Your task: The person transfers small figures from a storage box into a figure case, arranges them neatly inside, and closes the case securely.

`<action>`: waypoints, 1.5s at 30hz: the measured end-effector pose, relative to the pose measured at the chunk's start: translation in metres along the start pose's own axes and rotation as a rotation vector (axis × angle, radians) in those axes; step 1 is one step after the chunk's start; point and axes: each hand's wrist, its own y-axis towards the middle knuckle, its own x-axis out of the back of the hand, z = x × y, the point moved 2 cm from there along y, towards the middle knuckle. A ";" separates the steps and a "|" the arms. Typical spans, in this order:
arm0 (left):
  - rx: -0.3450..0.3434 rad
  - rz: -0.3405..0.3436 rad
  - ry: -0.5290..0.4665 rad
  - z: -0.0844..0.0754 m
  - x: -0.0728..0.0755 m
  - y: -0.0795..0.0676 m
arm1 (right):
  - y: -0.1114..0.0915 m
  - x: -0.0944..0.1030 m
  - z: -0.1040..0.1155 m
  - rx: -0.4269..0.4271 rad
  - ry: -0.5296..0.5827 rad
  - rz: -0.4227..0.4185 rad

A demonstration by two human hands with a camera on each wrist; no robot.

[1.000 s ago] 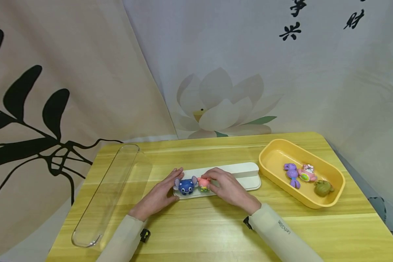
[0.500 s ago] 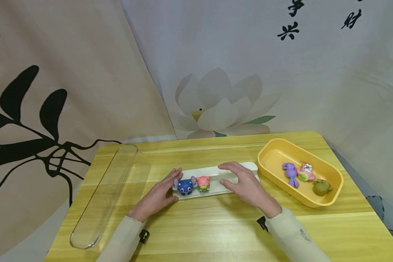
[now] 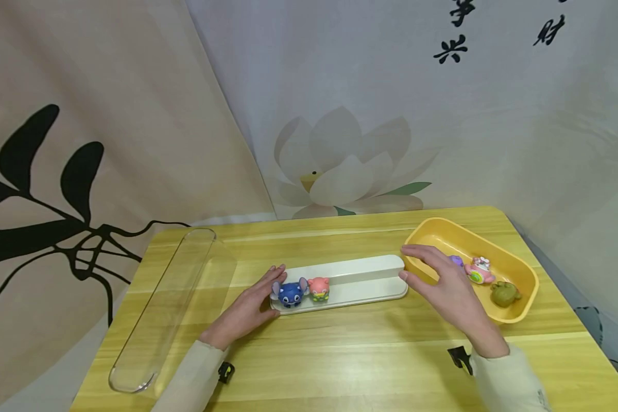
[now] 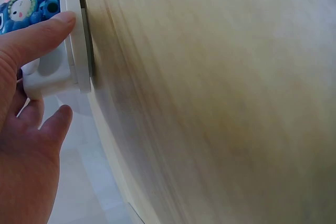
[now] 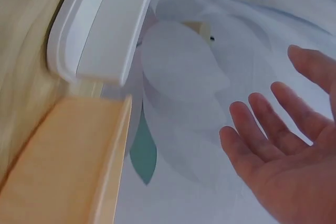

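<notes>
A long white stepped display base (image 3: pixel 360 286) lies mid-table. On its left part stand a blue big-eared toy figure (image 3: pixel 290 293) and, beside it, a pink pig-like toy figure (image 3: pixel 319 288). My left hand (image 3: pixel 244 315) holds the base's left end; in the left wrist view the thumb (image 4: pixel 39 36) lies on the front edge, with the other fingers behind. My right hand (image 3: pixel 450 292) is spread, holding nothing, over the left side of a yellow tray (image 3: pixel 525 269). Inside the tray are a pink-and-white toy figure (image 3: pixel 479 270), an olive-green one (image 3: pixel 504 294) and a purple one (image 3: pixel 456 261) partly hidden by the hand.
A clear plastic cover (image 3: pixel 157 320) lies lengthwise at the table's left. The wooden table (image 3: pixel 340 366) ends at a printed cloth backdrop (image 3: pixel 365 86) along its far edge.
My right hand has let go of the pink figure, leaving it on the base, and has moved right, with fingers spread, to the yellow tray. The left hand stays put.
</notes>
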 end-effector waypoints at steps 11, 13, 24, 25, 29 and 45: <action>0.019 0.002 -0.011 -0.001 0.000 0.000 | -0.020 0.039 -0.029 -0.071 -0.129 -0.091; 0.014 0.000 -0.010 -0.001 0.000 0.000 | -0.023 0.044 -0.037 -0.102 -0.138 -0.089; -0.010 -0.010 -0.013 -0.001 0.001 0.000 | -0.027 0.064 -0.080 -0.150 -0.184 -0.026; -0.009 -0.008 -0.012 -0.001 0.001 0.000 | -0.027 0.064 -0.084 -0.153 -0.188 -0.024; -0.003 -0.004 -0.016 -0.001 0.001 0.000 | -0.025 0.065 -0.096 -0.159 -0.204 -0.021; 0.026 0.002 -0.001 -0.001 0.000 0.000 | -0.014 0.059 -0.130 -0.206 -0.230 0.057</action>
